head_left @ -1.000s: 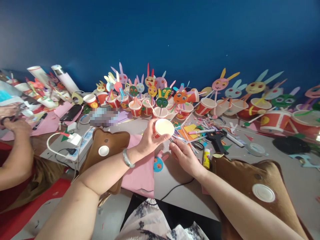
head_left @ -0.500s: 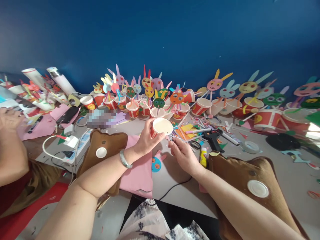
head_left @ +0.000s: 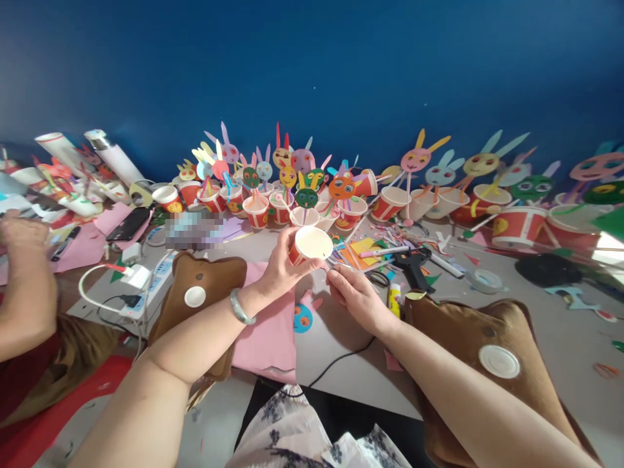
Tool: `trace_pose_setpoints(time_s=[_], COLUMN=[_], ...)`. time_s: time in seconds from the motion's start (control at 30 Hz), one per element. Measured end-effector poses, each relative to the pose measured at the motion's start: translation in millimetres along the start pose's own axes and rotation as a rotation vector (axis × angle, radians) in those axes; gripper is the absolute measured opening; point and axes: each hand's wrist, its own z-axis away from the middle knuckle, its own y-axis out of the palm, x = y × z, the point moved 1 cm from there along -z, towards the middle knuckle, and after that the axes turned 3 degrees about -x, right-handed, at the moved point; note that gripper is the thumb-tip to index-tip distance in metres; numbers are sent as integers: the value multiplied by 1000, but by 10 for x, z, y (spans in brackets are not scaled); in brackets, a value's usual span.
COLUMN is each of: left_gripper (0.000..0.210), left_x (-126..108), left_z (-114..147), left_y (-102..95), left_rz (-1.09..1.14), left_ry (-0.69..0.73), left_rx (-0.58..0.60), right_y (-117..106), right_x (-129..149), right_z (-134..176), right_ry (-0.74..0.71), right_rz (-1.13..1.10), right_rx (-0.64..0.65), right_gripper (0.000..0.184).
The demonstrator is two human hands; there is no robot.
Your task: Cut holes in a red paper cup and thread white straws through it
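A red-and-white paper cup (head_left: 314, 244) is gripped by my left hand (head_left: 283, 263), its open mouth tipped toward me. The fingers wrap round its side and the thumb lies along the rim's lower edge. Close to the cup's right side, my right hand (head_left: 348, 289) is closed in a pinch. A thin grey metal tool (head_left: 331, 264) shows at its fingertips, against or very near the cup; most of it is hidden, so its kind is unclear. Below the hands lies a blue paper rabbit face (head_left: 303, 318) with pink ears.
Paper cups (head_left: 256, 211) with paper rabbits line the wall. A black glue gun (head_left: 413, 268), a yellow glue stick (head_left: 394, 300) and paper scraps lie to the right. Brown cushion-like bags (head_left: 531, 351) flank my arms. At left are a power strip (head_left: 158, 283) and another person's arm (head_left: 29, 279).
The whole view has shifted slightly. My hands keep nearly the same hold at the cup. At the far left, the other person's hand and forearm have moved.
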Motion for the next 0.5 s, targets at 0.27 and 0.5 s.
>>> trace_pose_setpoints(time_s=[0.27, 0.5], left_gripper=[61, 54], left_x=[70, 12], left_z=[4, 22], left_y=[26, 24], left_rz=[45, 41], left_ry=[-9, -20], left_rx=[37, 13], right_y=[-1, 0], right_x=[-24, -70], right_z=[1, -21], right_ry=[14, -49], right_rz=[-69, 49], right_rx=[31, -11], right_gripper=[45, 47])
